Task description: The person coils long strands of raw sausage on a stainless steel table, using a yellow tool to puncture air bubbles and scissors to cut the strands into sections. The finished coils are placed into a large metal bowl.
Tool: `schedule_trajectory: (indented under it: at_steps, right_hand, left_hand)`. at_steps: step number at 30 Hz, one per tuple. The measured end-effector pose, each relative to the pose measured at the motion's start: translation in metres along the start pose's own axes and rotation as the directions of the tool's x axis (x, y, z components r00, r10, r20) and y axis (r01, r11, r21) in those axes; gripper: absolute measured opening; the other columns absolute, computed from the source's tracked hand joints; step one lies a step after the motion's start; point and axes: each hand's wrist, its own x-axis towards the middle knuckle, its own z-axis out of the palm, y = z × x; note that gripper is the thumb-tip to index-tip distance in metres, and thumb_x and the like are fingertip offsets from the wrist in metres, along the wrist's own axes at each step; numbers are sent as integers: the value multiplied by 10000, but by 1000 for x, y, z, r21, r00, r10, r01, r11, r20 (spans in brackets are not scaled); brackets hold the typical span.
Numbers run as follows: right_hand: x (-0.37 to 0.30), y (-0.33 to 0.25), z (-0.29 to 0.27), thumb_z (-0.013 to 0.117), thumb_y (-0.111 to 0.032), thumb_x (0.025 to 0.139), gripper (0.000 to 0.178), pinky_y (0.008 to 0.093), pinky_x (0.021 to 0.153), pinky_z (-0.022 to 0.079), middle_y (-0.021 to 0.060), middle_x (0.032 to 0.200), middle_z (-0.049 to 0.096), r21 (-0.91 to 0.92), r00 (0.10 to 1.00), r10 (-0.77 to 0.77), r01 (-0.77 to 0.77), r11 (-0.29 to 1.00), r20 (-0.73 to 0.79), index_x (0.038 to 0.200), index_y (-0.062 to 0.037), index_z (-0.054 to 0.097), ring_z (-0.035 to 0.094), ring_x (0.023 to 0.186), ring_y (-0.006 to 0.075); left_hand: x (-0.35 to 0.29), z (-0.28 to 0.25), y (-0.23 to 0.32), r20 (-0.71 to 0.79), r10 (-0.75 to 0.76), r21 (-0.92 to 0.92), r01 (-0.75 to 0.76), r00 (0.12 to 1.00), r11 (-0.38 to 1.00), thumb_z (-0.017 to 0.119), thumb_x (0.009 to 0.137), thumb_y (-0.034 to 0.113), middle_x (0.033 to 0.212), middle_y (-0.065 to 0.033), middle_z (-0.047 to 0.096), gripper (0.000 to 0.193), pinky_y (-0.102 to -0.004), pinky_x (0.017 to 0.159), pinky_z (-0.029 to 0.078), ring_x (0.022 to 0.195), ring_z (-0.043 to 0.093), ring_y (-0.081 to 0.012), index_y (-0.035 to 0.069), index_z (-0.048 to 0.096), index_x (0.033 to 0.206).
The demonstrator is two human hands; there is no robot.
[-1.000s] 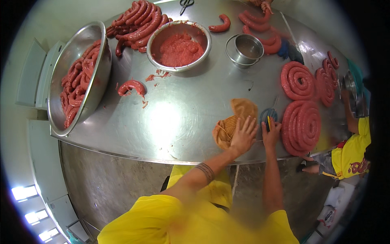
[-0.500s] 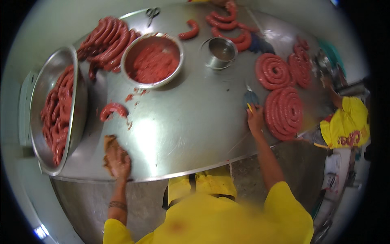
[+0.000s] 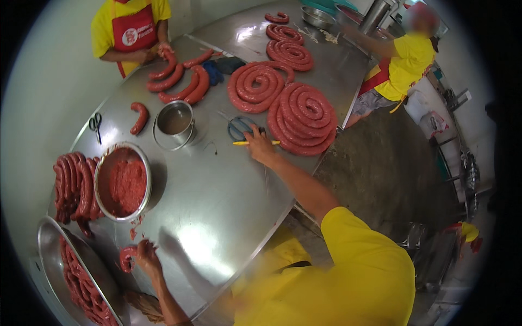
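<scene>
My left hand (image 3: 147, 257), fingers bent, is at one end of a short curved red sausage (image 3: 127, 259) near the table's left side and appears to pinch it. The brown cloth (image 3: 144, 307) lies below that hand, beside the big basin. My right hand (image 3: 262, 145) is across a thin yellow stick-like tool (image 3: 240, 143), its ends showing either side of the fingers. Those fingertips reach the handles of blue-grey scissors (image 3: 237, 128) on the steel table. Close by lie a large sausage coil (image 3: 302, 118) and another coil (image 3: 255, 87).
A bowl of ground meat (image 3: 128, 182), a metal pail (image 3: 175, 118), black scissors (image 3: 95, 126) and piled sausages (image 3: 76, 185) share the table. An oval basin (image 3: 51, 233) holds more sausages. One person (image 3: 130, 32) handles sausages across the table; another (image 3: 408, 60) works at the right.
The view has swung toward the right. My left hand has left the brown cloth and come up to the short sausage. The right hand stays by the scissors and yellow tool.
</scene>
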Motion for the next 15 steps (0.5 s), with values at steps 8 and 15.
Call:
schedule_trajectory:
  at_steps: [8, 15]
  right_hand:
    - [6, 11, 7, 683, -165, 887, 498, 575, 1007, 420, 222, 1500, 394, 165, 998, 45, -49, 985, 32, 1360, -85, 549, 538, 1192, 473]
    - [-43, 68, -61, 685, -197, 912, 334, 408, 931, 486, 163, 1179, 660, 687, 995, 20, -80, 722, 95, 1193, -20, 655, 637, 1084, 274]
  left_hand:
    - [213, 219, 198, 166, 662, 153, -683, 730, 715, 570, 860, -28, 832, -196, 705, 202, -390, 719, 551, 773, 706, -341, 4, 679, 1026]
    - [385, 348, 80, 628, -45, 667, -508, 777, 545, 491, 938, 147, 1084, -314, 671, 296, -514, 903, 513, 1116, 630, -451, -51, 680, 1052]
